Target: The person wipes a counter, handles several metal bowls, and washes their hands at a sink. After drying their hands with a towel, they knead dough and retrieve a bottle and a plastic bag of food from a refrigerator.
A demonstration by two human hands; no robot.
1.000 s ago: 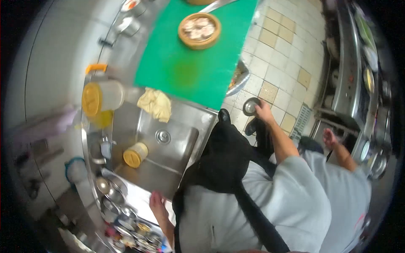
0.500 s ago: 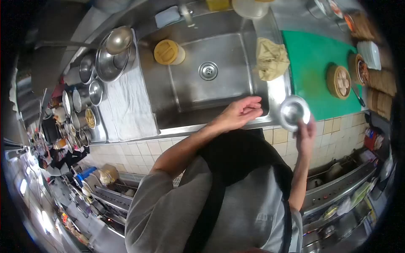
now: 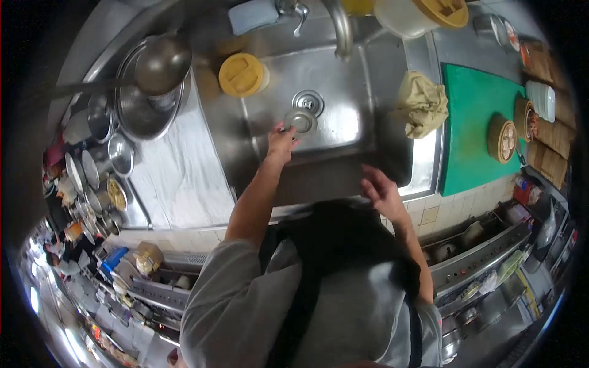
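Over the sink [image 3: 340, 86], my left hand [image 3: 281, 147] is closed on the edge of a small round metal dish [image 3: 301, 121], which overlaps the lower edge of the drain [image 3: 310, 101] in this view. Near the sink's front right corner my right hand [image 3: 381, 190] is open, fingers loosely bent and apart, with nothing in them. In the sink's back left part is a tub with a yellow lid [image 3: 241, 75]. A crumpled beige cloth [image 3: 422, 104] lies on the sink's right rim.
Right of the sink, a green cutting board [image 3: 469, 135] bears bamboo steamers [image 3: 503, 141]. On the left are a white cloth [image 3: 172, 165], a large ladle [image 3: 162, 64] and metal bowls [image 3: 121, 153]. Behind the sink stand a faucet [image 3: 339, 30] and a white tub [image 3: 399, 17].
The dish has passed from my right hand to my left and moved left from the right rim to over the sink. My right hand has moved left, its fingers now free.
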